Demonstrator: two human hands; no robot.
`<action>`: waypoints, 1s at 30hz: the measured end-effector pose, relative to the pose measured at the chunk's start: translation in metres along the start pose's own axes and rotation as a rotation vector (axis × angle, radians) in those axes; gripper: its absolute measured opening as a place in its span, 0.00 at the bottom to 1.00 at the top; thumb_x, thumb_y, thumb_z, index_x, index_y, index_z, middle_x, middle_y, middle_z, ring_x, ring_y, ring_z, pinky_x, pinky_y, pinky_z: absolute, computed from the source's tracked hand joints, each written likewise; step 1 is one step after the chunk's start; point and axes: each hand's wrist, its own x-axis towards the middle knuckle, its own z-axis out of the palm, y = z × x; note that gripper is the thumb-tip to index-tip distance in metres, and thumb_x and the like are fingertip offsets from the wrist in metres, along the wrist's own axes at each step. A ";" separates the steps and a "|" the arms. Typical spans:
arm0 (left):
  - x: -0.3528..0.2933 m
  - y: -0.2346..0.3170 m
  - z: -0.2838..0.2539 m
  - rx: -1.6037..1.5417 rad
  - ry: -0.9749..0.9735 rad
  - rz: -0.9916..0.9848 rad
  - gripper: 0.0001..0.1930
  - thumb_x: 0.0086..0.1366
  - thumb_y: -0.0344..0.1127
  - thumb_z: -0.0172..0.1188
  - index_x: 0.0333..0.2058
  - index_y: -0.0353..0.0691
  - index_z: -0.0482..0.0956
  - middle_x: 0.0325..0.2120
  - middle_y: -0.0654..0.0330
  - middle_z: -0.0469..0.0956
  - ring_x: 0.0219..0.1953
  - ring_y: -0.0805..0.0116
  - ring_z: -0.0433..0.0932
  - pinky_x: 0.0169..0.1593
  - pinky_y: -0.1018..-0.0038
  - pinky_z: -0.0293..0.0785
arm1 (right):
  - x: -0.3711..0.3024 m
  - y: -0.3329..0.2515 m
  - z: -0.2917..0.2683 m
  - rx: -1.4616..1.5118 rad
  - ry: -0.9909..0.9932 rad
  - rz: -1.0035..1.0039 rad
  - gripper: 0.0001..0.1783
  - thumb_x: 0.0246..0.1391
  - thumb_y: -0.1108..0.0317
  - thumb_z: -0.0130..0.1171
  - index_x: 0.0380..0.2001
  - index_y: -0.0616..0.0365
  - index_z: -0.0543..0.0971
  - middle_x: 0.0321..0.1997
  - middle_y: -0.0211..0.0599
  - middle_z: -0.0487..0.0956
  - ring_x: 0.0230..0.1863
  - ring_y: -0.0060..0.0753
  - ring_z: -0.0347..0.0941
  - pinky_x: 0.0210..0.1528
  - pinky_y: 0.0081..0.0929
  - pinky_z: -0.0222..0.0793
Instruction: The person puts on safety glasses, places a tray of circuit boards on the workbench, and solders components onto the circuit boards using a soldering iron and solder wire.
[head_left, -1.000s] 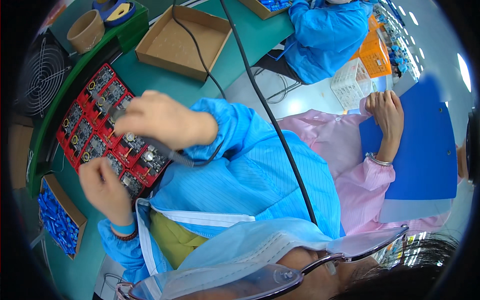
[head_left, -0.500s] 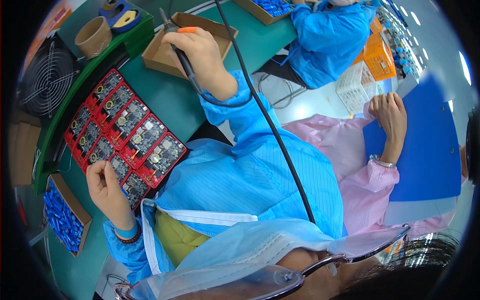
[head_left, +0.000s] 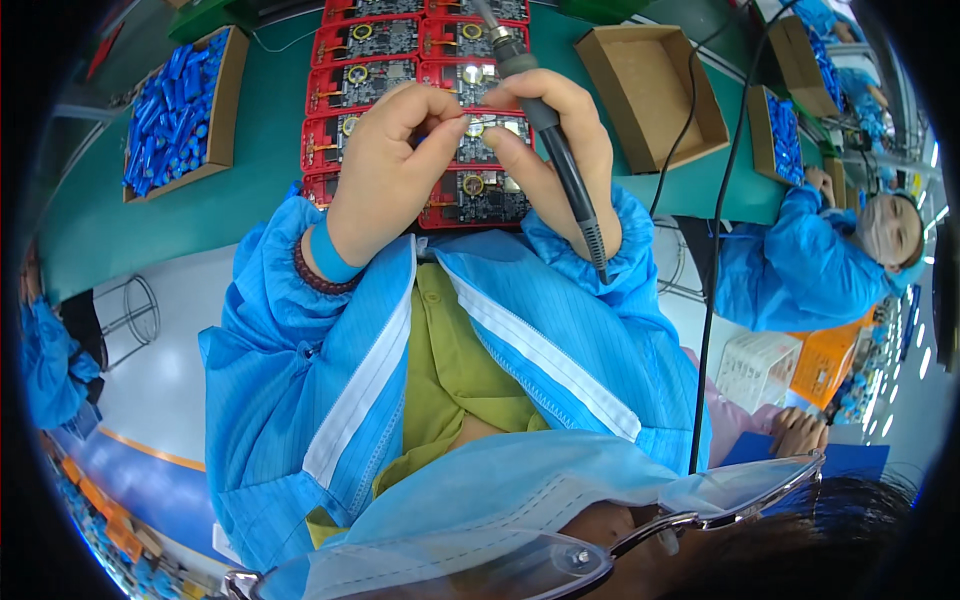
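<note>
Red trays point(head_left: 311, 150) in two columns hold green-black circuit boards point(head_left: 490, 207), each with a round yellow-ringed part. Over the near part of these boards, my left hand point(head_left: 385, 165) pinches its thumb and forefinger together; whatever is between them is too small to name. My right hand point(head_left: 597, 150) is just beside it, gripping a soldering iron point(head_left: 567, 165) with a black handle. The iron's metal tip points up and away, over the far boards. My right thumb and forefinger reach toward the left fingertips, close above the boards.
A cardboard box point(head_left: 232, 100) of blue wrapped cylinders stands at left on the green table point(head_left: 75, 215). An open cardboard box point(head_left: 590, 60) lies at right. Black cables point(head_left: 712, 270) hang nearby. A person in blue point(head_left: 790, 260) sits at right; a pink sleeve point(head_left: 735, 425) shows lower right.
The view has turned, with the boards now straight ahead. My right hand has come from beside the open box to the boards, still holding the iron, and both hands now meet.
</note>
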 end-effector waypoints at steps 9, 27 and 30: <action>0.007 0.002 -0.005 0.224 -0.063 0.202 0.03 0.59 0.25 0.58 0.32 0.33 0.74 0.26 0.54 0.72 0.30 0.58 0.73 0.35 0.69 0.69 | 0.001 0.008 -0.001 -0.157 -0.074 -0.188 0.20 0.39 0.81 0.64 0.39 0.53 0.76 0.29 0.37 0.77 0.30 0.43 0.73 0.35 0.34 0.67; -0.018 -0.075 -0.131 0.310 0.413 -0.122 0.06 0.66 0.30 0.59 0.37 0.33 0.77 0.28 0.67 0.74 0.30 0.82 0.69 0.32 0.83 0.65 | 0.016 0.066 -0.101 -0.540 0.248 0.140 0.11 0.56 0.71 0.57 0.43 0.61 0.78 0.41 0.39 0.79 0.42 0.32 0.74 0.48 0.28 0.70; -0.023 -0.083 -0.138 0.248 0.394 -0.156 0.07 0.67 0.30 0.57 0.41 0.34 0.77 0.28 0.68 0.72 0.29 0.82 0.67 0.33 0.84 0.62 | 0.021 0.040 -0.078 -0.338 0.354 0.233 0.10 0.56 0.73 0.55 0.41 0.64 0.78 0.34 0.38 0.78 0.33 0.26 0.74 0.40 0.23 0.69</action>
